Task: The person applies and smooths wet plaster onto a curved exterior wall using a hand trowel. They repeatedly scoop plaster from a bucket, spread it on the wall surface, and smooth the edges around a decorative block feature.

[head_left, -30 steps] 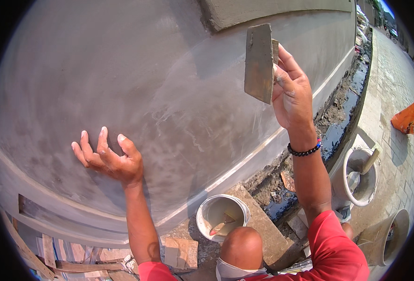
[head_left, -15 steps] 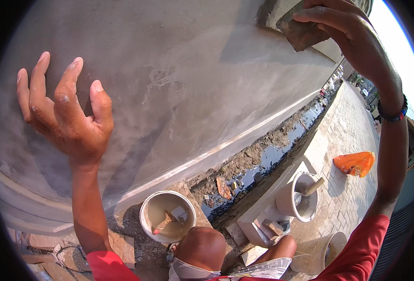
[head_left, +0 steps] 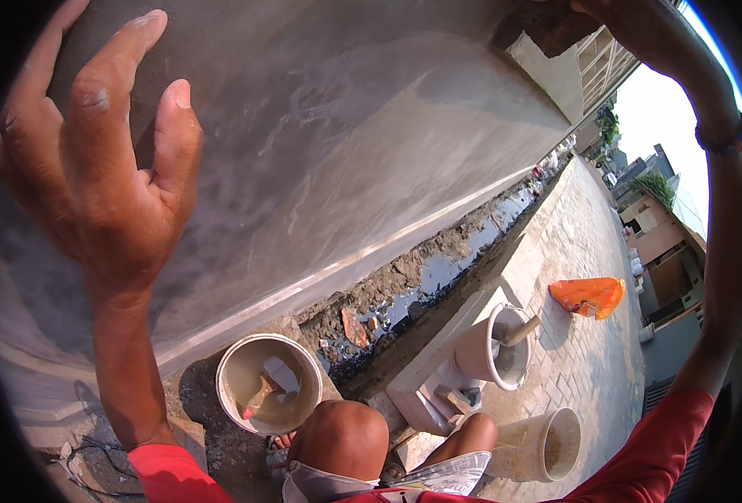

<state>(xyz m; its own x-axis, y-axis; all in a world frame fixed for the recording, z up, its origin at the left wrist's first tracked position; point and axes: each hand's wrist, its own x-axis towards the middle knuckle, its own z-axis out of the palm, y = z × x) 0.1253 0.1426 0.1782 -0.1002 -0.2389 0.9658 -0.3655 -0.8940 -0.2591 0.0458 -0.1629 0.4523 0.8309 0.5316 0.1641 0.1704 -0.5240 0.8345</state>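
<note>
My left hand (head_left: 107, 176) is raised in front of the grey plastered wall (head_left: 329, 151), fingers apart and nothing held. Whether its fingertips touch the plaster, I cannot tell. My right hand (head_left: 631, 21) reaches up at the top right, partly cut off by the frame. It grips a dark, flat, roughly rectangular pad (head_left: 555, 29), which lies against or close to the wall beside a pale raised panel (head_left: 551, 75). The pad's material is not clear. Pale smooth streaks run across the wall's damp-looking surface.
Before my knees stands a bucket (head_left: 241, 360) of murky water with a red-tipped tool inside. A white bucket (head_left: 476, 352) with a handled tool and a cloudy bucket (head_left: 520, 446) stand rightward. A ditch (head_left: 442, 272) runs along the wall; an orange bag (head_left: 587, 298) lies on paving.
Both hands have moved higher in the picture, and my left hand looks larger. The right hand with the pad is now partly beyond the top edge. The view has shifted, showing more street.
</note>
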